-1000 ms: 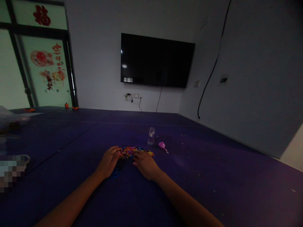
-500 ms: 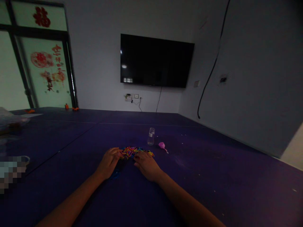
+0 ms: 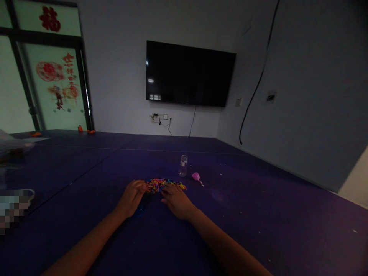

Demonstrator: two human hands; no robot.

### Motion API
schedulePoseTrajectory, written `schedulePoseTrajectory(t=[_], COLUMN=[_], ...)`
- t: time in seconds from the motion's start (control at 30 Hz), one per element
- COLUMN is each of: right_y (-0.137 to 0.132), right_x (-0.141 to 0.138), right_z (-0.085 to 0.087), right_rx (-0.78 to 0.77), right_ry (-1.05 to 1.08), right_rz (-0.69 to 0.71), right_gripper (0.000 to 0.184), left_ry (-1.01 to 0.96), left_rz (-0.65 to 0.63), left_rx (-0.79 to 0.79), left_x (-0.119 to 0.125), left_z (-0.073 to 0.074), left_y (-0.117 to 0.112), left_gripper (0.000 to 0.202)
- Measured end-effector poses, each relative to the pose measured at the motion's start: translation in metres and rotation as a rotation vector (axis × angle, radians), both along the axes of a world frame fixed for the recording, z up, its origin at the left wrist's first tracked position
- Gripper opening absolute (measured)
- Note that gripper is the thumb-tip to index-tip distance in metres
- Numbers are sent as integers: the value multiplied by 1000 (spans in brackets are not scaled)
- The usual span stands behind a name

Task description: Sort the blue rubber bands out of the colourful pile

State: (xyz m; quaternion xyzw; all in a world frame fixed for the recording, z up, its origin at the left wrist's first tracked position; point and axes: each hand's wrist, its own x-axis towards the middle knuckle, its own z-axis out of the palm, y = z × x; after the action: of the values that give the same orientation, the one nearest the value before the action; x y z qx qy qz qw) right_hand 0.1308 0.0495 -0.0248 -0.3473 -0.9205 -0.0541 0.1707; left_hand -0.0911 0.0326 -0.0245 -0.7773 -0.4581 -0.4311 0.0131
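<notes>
A small heap of many-coloured little pieces (image 3: 161, 184) lies on the dark purple surface (image 3: 258, 214) in front of me. My left hand (image 3: 131, 197) rests at the heap's left edge with its fingers curled in, tips against the pieces. My right hand (image 3: 176, 200) lies low on the surface at the heap's near right side, fingers stretched forward and touching the pieces. What the left fingers pinch is too small and dark to make out. A faint blue patch (image 3: 140, 211) shows under the left palm.
A small clear bottle (image 3: 183, 166) stands just beyond the heap, with a pink cap-like piece (image 3: 196, 176) to its right. A black screen (image 3: 188, 73) hangs on the far wall. Clutter lies at the far left edge (image 3: 11, 147).
Both hands have stayed at the heap with only slight shifts of the fingers; the view has barely moved.
</notes>
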Motion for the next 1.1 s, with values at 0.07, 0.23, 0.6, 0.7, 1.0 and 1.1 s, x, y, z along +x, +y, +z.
schedulePoseTrajectory(t=[0.07,0.23,0.6,0.7,1.0,1.1], right_y=[-1,-4,-5,-5,-1,1], right_x=[1,1,-1,-1,0,-1], right_z=[0,4,6,5,0,-1], right_rx=[8,24,45,18,-31,-29], right_ry=[9,3,-5,-1,-9,-25], right_rz=[1,5,22,15,-18,-21], right_gripper=[30,29,27,31,38,39], left_ry=[-2,10,-1,-7,-32,-32], left_rz=[-8,-14,-26,-31,-64,-72], left_rx=[-3,-19,17,18,-23,-42], left_x=[0,-3,-3,-3,-1,0], left_z=[0,-2,0,-1,0,1], left_y=[0,2,1,2,2,1], left_gripper=[54,54,53,54,53,54])
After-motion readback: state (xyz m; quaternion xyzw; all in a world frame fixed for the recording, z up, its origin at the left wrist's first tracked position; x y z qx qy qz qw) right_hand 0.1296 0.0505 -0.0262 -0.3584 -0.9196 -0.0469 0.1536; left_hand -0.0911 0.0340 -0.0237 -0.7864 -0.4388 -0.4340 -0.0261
